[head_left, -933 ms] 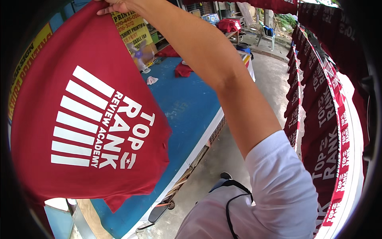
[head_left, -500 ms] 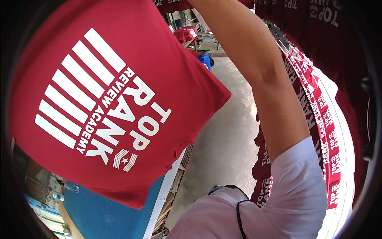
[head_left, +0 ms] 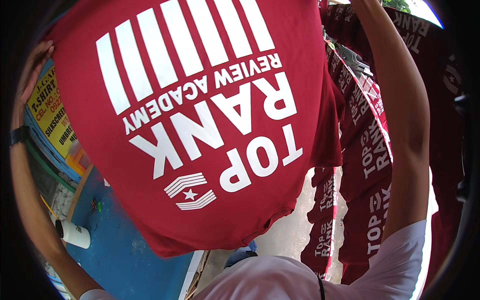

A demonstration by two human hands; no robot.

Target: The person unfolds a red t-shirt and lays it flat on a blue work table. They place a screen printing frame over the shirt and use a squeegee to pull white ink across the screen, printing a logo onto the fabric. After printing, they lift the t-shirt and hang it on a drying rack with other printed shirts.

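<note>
A red T-shirt (head_left: 300,125) hangs spread out before me, upside down, with white stripes, lettering and a small star emblem printed on it. At its upper left edge my left hand (head_left: 35,70) has its fingers closed on the cloth; a dark band circles that wrist. My right arm reaches up along the right side, and its hand lies beyond the top of the picture. The shirt's collar end hangs lowest, above a blue tabletop (head_left: 120,260).
On the table's left stands a white bottle (head_left: 75,234) with a dark cap. Behind my left arm is a yellow printed sign (head_left: 50,112). Rows of red printed shirts (head_left: 367,165) hang to the right, close to my right arm. Grey floor (head_left: 292,235) shows between.
The shirt has swung from a tilt to hanging nearly straight and shifted right and up. My left hand and forearm have come into view. My right arm has moved further right.
</note>
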